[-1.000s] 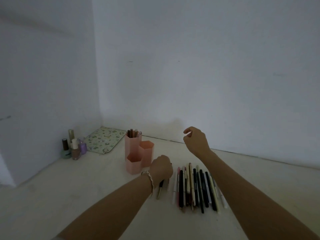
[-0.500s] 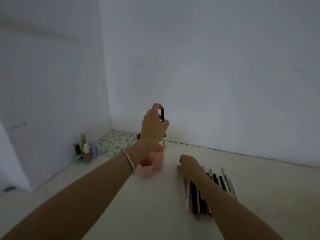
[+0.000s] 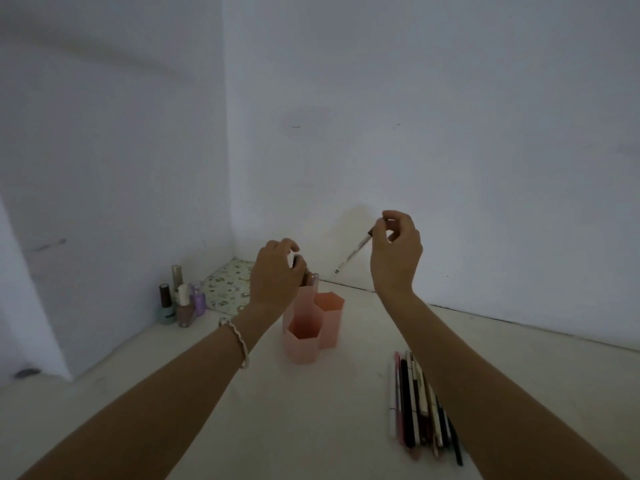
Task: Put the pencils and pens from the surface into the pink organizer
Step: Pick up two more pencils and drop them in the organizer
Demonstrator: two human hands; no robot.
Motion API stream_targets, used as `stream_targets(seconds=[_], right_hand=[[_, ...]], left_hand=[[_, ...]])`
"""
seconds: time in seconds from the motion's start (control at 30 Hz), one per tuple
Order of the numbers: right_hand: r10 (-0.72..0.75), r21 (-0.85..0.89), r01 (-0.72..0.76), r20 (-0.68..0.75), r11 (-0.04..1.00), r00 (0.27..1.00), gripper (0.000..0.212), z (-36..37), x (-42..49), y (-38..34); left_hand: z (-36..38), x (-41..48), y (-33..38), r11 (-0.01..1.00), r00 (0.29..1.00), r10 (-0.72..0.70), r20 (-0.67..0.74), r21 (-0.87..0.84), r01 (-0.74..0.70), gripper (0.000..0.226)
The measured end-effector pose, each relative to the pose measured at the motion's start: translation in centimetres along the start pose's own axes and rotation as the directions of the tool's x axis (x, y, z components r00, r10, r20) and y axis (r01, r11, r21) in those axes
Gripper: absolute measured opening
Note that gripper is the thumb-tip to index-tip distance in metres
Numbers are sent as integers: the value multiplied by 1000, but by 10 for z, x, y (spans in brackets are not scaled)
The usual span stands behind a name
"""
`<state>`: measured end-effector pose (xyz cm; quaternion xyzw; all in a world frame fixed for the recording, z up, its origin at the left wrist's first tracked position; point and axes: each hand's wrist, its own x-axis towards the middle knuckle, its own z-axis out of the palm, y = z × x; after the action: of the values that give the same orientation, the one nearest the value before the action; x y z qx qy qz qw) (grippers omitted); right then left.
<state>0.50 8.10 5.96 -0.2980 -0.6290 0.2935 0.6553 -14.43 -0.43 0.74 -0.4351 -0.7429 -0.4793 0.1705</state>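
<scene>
Between right fingertips point(image 3: 381, 226), slanting pencil point(image 3: 354, 252).

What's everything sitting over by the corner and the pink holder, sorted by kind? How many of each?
Nail polish bottles: 5
Pink organizer compartments: 3
Patterned pad lying flat by the wall: 1
Pen held up in the right hand: 1
Total: 10
The pile of pens and pencils on the surface overlaps too much to count. The left hand hides the tallest compartment's contents.

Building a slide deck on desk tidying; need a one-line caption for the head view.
Left hand at the pink organizer, right hand holding a pen aloft.
</scene>
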Motion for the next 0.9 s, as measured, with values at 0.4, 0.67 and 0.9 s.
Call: stream_targets(seconds=[0.4,0.67,0.9], right_hand=[[-129,-260,297,513,919,849,26,31,-37,17],[73,-326,37,317,945,946,30,-41,3,13],[223,-413,-93,278,906,934,26,-106,23,30]], left_hand=[[-22,9,33,978,983,-97,-157,-200,64,25],[26,-35,96,999,947,-16,321,-41,31,9],[71,-102,116,955,514,-296,805,256,150,15]])
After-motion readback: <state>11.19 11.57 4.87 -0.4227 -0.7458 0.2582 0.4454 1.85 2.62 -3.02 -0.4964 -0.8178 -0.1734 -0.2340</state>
